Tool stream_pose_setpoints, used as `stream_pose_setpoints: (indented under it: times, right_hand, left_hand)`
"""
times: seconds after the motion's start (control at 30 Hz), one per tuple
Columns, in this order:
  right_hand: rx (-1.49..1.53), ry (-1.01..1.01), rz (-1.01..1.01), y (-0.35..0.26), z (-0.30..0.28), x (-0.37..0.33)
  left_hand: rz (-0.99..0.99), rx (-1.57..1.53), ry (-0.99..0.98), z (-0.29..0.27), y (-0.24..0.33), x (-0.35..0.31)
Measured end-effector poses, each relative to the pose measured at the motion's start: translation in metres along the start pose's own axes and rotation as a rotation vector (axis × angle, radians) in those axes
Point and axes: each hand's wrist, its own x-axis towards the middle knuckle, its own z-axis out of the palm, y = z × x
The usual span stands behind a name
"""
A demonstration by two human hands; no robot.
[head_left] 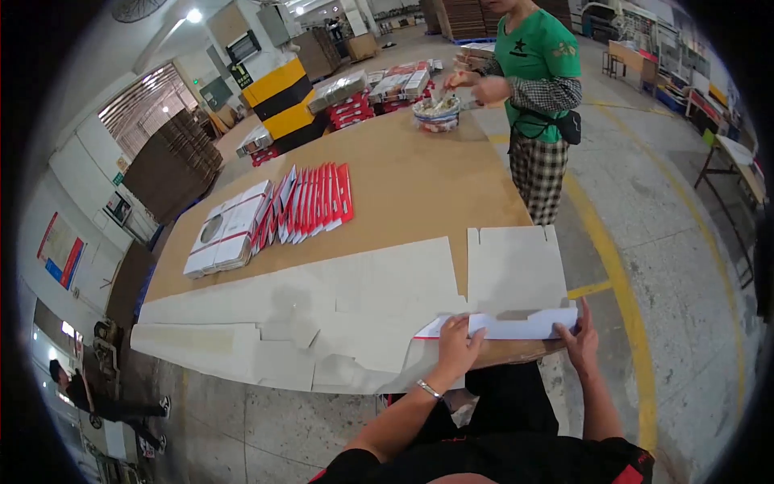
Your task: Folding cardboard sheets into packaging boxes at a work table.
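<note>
Close to the table's near right edge lies a long, narrow piece of white folded cardboard (522, 327), with a red edge showing at its left end. My left hand (458, 348) grips it near that left end, thumb on its face. At the other end, my right hand (581, 343) holds the piece between thumb and fingers. Just beyond it, a flat white cardboard sheet (516, 262) with small slits along its far edge rests on the table. Further large white cardboard sheets (379, 294) overlap to the left of my hands.
Across the brown tabletop (427, 185) at left sit a row of red-and-white folded cartons (318, 202) and a strapped white bundle (230, 230). A person in green (532, 73) stands at the far right by a basket (436, 113). A yellow-and-black block (278, 101) stands behind.
</note>
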Motion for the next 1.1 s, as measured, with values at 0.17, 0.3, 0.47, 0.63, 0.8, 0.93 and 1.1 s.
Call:
stream_pose_setpoints:
  times: [0.17, 0.3, 0.47, 0.63, 0.8, 0.93, 1.1]
  right_hand:
    - [-0.131, -0.016, 0.016, -0.002, 0.013, 0.019]
    - [-0.190, -0.055, -0.016, -0.004, 0.012, 0.034]
    - [0.168, -0.011, -0.204, -0.108, -0.018, 0.033]
    - [0.550, 0.036, -0.322, -0.091, 0.015, 0.021]
    - [0.861, -0.608, 0.263, -0.063, 0.113, -0.046]
    - [1.218, -0.234, 0.385, -0.066, 0.124, -0.033]
    - [0.671, -0.100, 0.006, -0.079, 0.098, -0.007]
  left_hand:
    - [0.008, 0.320, 0.055, 0.013, -0.005, 0.005]
    - [0.159, 0.492, -0.173, 0.016, -0.008, 0.008]
    - [0.113, 0.389, -0.200, 0.008, 0.003, 0.012]
    - [0.040, 0.228, -0.078, 0.014, -0.006, 0.028]
    - [0.118, 0.143, -0.193, 0.015, 0.008, 0.006]
    - [0.201, 0.440, -0.301, 0.030, 0.012, 0.007]
    - [0.006, 0.495, -0.110, 0.007, -0.018, -0.007]
